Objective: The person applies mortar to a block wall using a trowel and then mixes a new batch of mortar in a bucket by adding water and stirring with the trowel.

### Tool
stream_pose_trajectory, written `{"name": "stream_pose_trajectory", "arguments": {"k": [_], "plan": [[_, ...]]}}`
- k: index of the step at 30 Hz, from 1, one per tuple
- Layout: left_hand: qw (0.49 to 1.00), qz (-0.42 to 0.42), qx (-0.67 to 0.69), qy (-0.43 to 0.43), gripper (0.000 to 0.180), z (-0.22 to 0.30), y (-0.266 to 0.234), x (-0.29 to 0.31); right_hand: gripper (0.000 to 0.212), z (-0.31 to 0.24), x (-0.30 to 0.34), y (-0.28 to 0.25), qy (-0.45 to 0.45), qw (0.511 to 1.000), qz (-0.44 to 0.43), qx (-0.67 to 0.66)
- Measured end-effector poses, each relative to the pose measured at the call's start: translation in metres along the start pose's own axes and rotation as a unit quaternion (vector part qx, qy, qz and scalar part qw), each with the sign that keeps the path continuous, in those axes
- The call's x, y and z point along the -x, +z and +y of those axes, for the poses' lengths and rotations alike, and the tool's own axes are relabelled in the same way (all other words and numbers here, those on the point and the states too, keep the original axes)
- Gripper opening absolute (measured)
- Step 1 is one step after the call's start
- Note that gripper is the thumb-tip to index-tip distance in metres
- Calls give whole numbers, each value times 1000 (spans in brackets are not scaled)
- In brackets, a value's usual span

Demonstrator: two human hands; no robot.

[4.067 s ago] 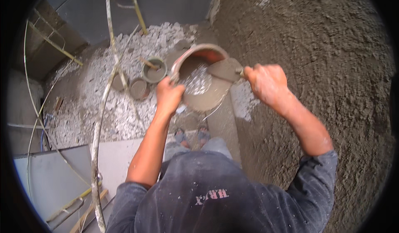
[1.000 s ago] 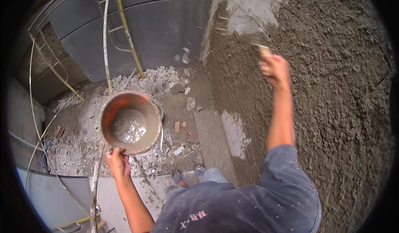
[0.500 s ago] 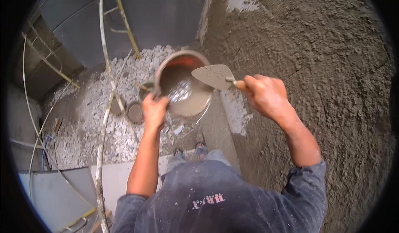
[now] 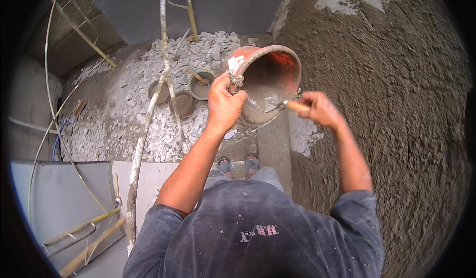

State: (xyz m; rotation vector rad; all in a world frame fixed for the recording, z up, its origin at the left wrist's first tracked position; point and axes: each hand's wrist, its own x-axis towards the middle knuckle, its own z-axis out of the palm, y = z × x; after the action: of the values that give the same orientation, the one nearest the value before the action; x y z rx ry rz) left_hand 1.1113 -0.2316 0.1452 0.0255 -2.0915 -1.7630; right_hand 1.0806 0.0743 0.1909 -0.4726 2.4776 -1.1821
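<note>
An orange bucket, its rim crusted with grey, is tilted with its mouth toward me. Wet grey mortar lies in its lower side. At the left rim, my left hand is closed on the bucket beside a mortar-caked handle joint. My right hand grips the wooden handle of a trowel just right of the bucket. The trowel's blade reaches into the mortar and is partly hidden there. A thin wire bail hangs below the bucket.
Rough wet plaster covers the wall on the right. Left of the bucket, several small pails stand on broken rubble. A mortar-spattered pole rises close on my left, with yellow scaffold tubes beyond. A pale board lies near my feet.
My right hand has lowered the trowel from above the bucket into the mortar. The bucket tips further toward me, showing more of its orange outside. The whole view has shifted.
</note>
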Motion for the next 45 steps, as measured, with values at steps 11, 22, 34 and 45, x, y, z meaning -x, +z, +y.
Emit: {"name": "stream_pose_trajectory", "arguments": {"k": [11, 22, 34, 45], "plan": [[913, 166, 300, -221, 28, -15, -59, -3, 36, -79, -22, 37, -59, 995, 75, -14], [902, 258, 303, -164, 26, 28, -114, 9, 30, -98, -106, -54, -162, 915, -144, -341], [892, 252, 280, -250, 33, -11, -76, 32, 17, 35, 41, -303, -68, 857, 479, -178], [958, 15, 176, -227, 22, -21, 4, -14, 9, -90, 57, -101, -4, 906, 197, 375]]}}
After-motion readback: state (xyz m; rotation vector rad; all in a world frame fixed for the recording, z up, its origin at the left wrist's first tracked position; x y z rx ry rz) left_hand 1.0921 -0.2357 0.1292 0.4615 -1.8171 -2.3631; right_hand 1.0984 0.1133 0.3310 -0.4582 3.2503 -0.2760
